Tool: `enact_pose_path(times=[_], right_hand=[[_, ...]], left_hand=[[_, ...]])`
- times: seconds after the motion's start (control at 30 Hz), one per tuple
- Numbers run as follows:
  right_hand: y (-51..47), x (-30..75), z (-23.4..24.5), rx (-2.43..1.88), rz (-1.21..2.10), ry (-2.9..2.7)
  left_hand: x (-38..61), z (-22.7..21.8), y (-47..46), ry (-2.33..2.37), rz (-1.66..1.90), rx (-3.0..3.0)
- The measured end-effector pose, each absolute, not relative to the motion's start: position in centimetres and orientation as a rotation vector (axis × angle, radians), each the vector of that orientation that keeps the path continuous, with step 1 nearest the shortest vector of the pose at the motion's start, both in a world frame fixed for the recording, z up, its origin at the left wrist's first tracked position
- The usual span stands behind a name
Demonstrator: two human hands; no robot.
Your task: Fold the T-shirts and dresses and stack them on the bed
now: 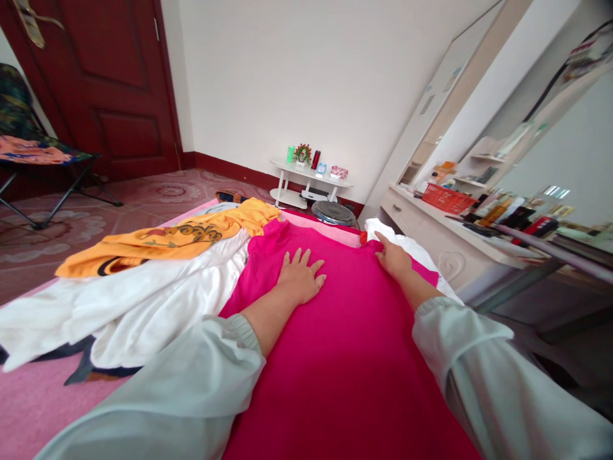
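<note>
A bright pink garment point(345, 345) lies spread flat in front of me on a bed with a pale pink cover point(38, 396). My left hand point(301, 276) rests palm down on the garment's upper middle, fingers spread and open. My right hand point(393, 257) lies at the garment's far right corner, fingers extended along the edge, touching the cloth; whether it pinches the edge I cannot make out. Both arms wear pale grey-green sleeves.
White clothes point(143, 306) and an orange printed garment point(182, 237) are heaped to the left. A white dresser point(431, 236) with a red basket point(447, 198) and bottles stands right. A small white shelf point(309, 176), a round fan, a folding chair point(33, 153) and a red door are beyond.
</note>
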State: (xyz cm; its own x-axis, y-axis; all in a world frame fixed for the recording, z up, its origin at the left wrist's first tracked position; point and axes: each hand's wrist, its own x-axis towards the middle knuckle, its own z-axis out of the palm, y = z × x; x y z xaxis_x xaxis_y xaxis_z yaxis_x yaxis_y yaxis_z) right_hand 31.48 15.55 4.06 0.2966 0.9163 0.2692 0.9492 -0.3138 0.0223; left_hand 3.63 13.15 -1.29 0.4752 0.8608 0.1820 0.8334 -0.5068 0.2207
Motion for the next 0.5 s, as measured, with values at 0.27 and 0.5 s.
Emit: enact_pose_path(times=[0.27, 0.5], right_hand=[[15.9, 30.1, 4.5, -2.259, -0.55, -1.992], [16.7, 28.9, 4.8, -2.344, -0.559, -2.133]], left_hand=[[3.6, -1.3, 13.1, 1.505, 0.411, 2.613], [3.6, -1.4, 13.2, 1.505, 0.423, 2.627]])
